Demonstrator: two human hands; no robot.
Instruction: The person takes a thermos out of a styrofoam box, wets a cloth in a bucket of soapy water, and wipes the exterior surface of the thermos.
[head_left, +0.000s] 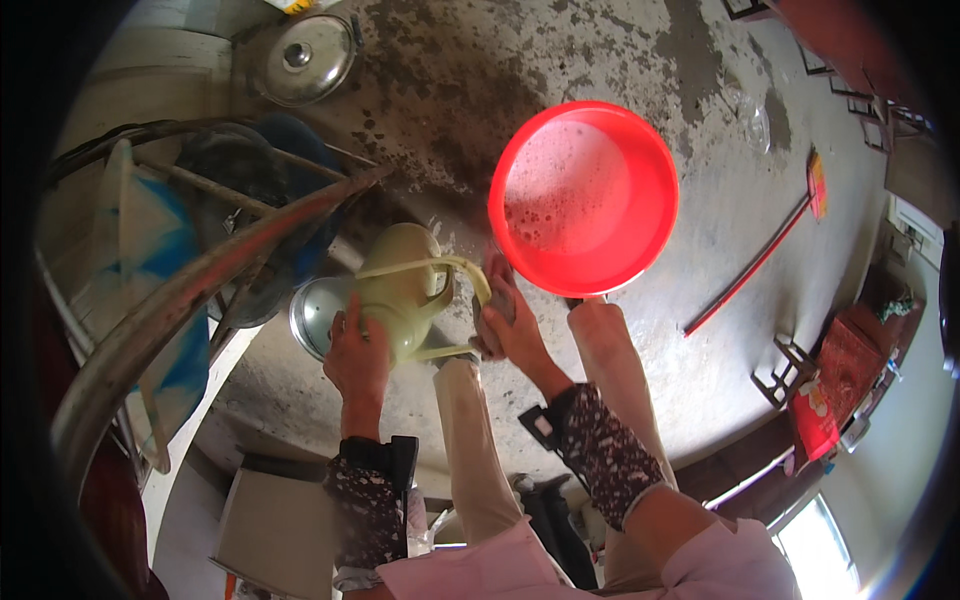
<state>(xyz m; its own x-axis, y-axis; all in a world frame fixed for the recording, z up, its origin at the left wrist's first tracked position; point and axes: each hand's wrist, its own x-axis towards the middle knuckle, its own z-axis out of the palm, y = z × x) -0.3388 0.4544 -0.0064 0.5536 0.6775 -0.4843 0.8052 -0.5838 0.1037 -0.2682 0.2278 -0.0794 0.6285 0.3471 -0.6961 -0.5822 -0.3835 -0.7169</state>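
Note:
A pale green plastic watering can (405, 307) is held above the floor, left of a red plastic basin (652, 187) of foamy water. My left hand (358, 349) grips the can's body, its index finger stretched along it. In my right hand (510, 319) is a dark wet cloth (491, 322), pressed against the can's curved handle. Part of the cloth is hidden by my fingers. A round metal lid or bowl (311, 319) lies behind the can, partly covered by it.
A metal pot lid with a knob (307, 60) lies at the upper left. Wooden poles (225, 277) and a blue-and-white item stand close on the left. A red-handled broom (750, 277) lies on the right. Stools and tables line the right side. A person's dark-clothed legs (555, 525) show low down.

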